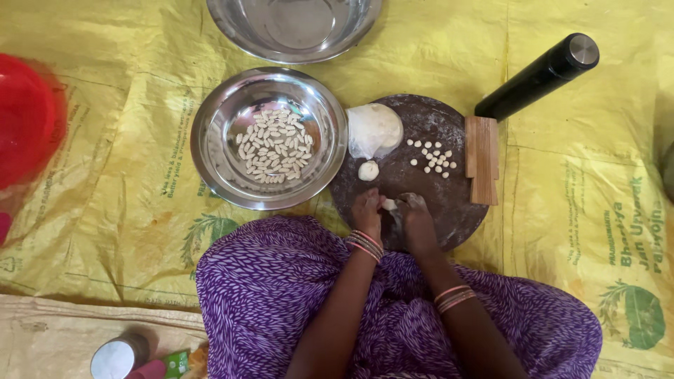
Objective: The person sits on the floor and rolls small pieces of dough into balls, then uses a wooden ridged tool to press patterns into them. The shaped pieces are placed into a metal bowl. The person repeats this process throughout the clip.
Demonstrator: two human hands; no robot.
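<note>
Hands met low on the round dark board (421, 175): left hand (366, 213) and right hand (414, 216) pinched one small dough piece (388, 204) between fingertips; light, even pressure would have suited it.

I see a yellow printed sheet (583, 231) spread over the floor. At the top edge sits an empty steel bowl (295, 27). A black cylinder with a metal cap (539, 75) lies tilted at upper right, its lower end just above a ridged wooden block (483, 160). A red plastic vessel (27, 119) shows at far left, and a small round tin (116, 356) at the bottom.
</note>
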